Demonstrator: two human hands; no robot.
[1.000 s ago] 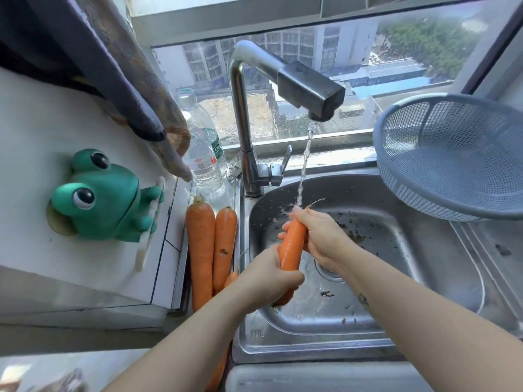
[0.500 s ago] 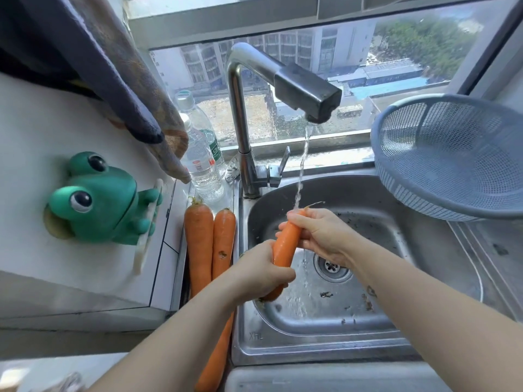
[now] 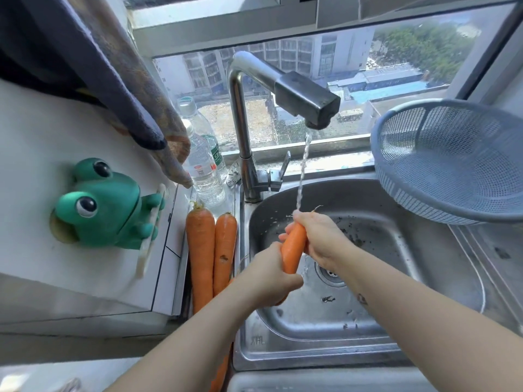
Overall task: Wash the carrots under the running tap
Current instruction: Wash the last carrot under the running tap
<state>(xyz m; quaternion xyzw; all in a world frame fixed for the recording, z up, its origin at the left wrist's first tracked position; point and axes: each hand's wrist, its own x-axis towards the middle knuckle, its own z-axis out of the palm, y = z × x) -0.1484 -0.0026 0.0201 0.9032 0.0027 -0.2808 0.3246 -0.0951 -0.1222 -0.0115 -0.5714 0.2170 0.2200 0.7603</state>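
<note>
Centre frame, over the sink (image 3: 311, 355), both hands hold a single carrot (image 3: 294, 248). Its long axis runs steeply from lower left to upper right. The left hand (image 3: 271, 275) grips the lower end, fingers curled round it. The right hand (image 3: 319, 236) wraps the upper end, where a thread of root pokes out above the knuckles. The water stream (image 3: 302, 171) from the tap (image 3: 308, 100) falls onto that upper end, right where the right hand closes on it, so the bare orange middle between the two hands sits just below and left of the water.

Judging from this, the next move turns on that axis: either the carrot slides up along its own length, or it rolls between the palms, to bring the dry middle under the stream.

Two more carrots (image 3: 200, 250) lie side by side just left of the sink's rim, leafy ends toward the window, nearer to the left hand than the right.
</note>
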